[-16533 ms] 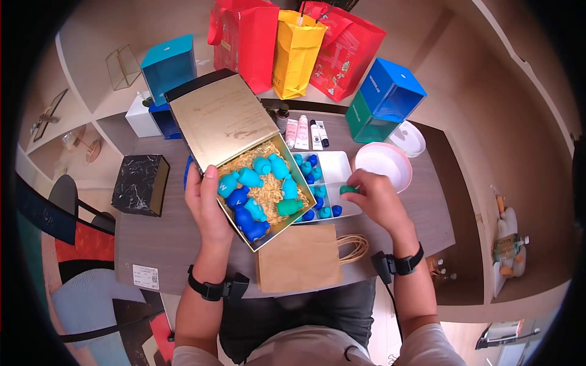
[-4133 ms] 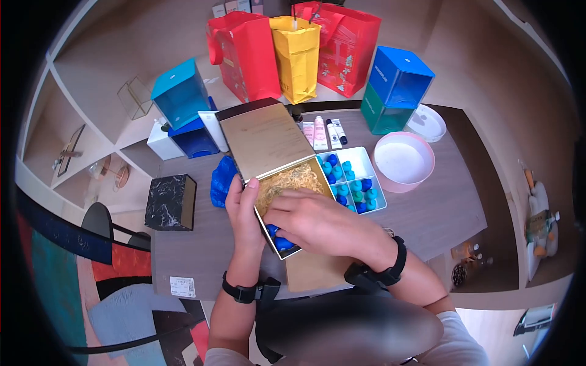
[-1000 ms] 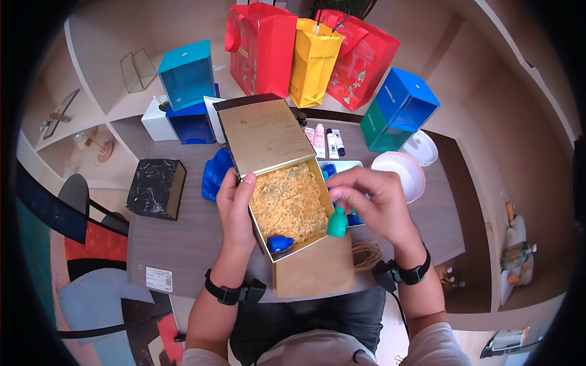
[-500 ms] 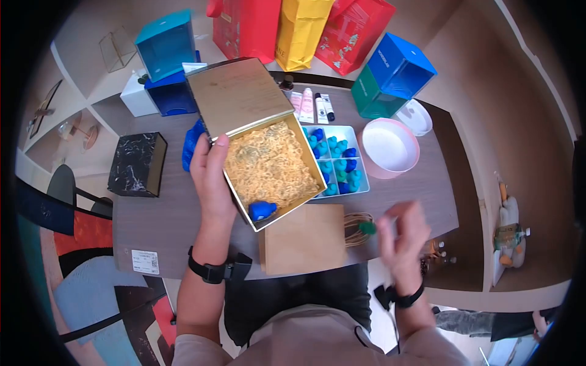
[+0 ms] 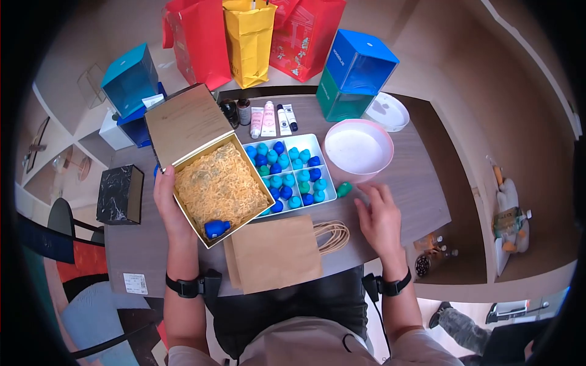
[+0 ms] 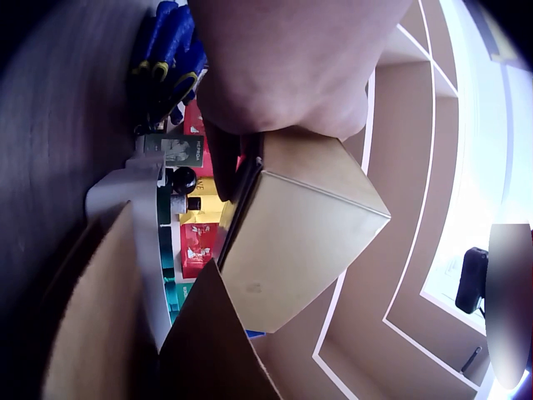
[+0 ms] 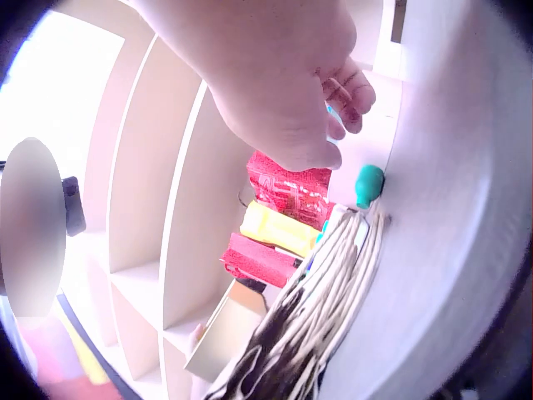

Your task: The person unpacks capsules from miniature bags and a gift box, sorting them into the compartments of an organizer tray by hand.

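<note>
My left hand (image 5: 174,207) grips the left side of the open gold box (image 5: 267,206), thumb over its rim; the left wrist view shows the box's outside (image 6: 291,242) under the hand. Inside, one dark blue bottle (image 5: 217,229) lies on crinkled paper filling (image 5: 213,183), at the near corner. A green bottle (image 5: 344,189) lies on the table just right of the white divided tray (image 5: 330,196), which holds several blue, teal and green bottles. My right hand (image 5: 379,222) is beside the green bottle, holding nothing, fingers loosely bent; the right wrist view shows a gap between hand (image 7: 283,83) and bottle (image 7: 369,185).
A brown paper bag (image 5: 274,253) with rope handles (image 5: 333,236) lies at the near edge. The pink-rimmed round box (image 5: 359,149) stands right of the tray, its lid (image 5: 388,112) behind. Small tubes (image 5: 268,119) lie at the back; a black marbled box (image 5: 119,195) is left.
The right hand has let go of the green bottle, which now lies beside the tray. Several bottles seen in the gold box earlier are out of it; one blue one stays.
</note>
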`<control>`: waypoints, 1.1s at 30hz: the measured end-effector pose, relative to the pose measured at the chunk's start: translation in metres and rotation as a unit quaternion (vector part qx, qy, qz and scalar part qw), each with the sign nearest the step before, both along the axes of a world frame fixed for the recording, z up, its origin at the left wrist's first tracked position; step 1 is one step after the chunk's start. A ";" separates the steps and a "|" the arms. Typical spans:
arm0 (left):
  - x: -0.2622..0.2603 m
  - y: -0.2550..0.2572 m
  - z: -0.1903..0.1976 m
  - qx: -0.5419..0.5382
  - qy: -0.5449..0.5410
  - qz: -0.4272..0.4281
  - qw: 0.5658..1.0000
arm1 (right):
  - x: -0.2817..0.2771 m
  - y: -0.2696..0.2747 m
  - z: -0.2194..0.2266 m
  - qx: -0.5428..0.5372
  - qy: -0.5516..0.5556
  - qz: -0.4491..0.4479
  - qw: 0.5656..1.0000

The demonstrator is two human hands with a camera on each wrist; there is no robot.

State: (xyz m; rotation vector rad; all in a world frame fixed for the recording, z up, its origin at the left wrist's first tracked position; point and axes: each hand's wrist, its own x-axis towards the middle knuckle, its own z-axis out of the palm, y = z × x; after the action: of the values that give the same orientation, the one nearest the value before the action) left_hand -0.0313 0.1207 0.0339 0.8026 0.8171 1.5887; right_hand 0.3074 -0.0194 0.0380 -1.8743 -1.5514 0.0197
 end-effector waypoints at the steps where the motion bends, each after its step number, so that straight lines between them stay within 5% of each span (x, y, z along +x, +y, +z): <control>1: -0.002 0.002 -0.002 -0.006 0.000 -0.009 1.000 | 0.003 0.006 0.000 -0.013 -0.074 0.047 0.996; 5: -0.004 0.004 -0.007 -0.001 -0.004 -0.003 1.000 | -0.010 0.015 0.000 -0.093 -0.205 0.094 0.970; 16: -0.001 -0.003 0.004 0.017 -0.014 -0.026 0.999 | -0.005 0.008 0.005 -0.006 -0.192 -0.006 0.981; 20: -0.002 -0.004 0.005 0.053 -0.051 -0.028 0.997 | 0.007 0.001 -0.016 -0.066 -0.191 0.039 0.979; 23: -0.002 -0.006 0.004 0.051 -0.056 -0.020 0.997 | 0.006 -0.002 -0.009 -0.034 -0.112 0.098 0.988; 28: 0.001 -0.010 0.008 0.081 -0.049 -0.025 0.995 | -0.007 0.016 0.028 -0.174 0.153 0.077 0.970; 32: -0.002 -0.008 0.004 0.087 -0.043 -0.025 0.995 | -0.023 0.064 0.059 -0.091 0.155 0.171 0.969; 33: -0.002 -0.007 0.002 0.091 -0.043 -0.025 0.995 | -0.024 0.081 0.059 -0.043 0.081 0.204 0.975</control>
State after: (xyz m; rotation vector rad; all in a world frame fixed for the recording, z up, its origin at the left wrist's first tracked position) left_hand -0.0332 0.1138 0.0357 0.8699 0.5919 1.6570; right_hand 0.2839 0.0617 0.0975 -1.5418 -1.8150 0.4207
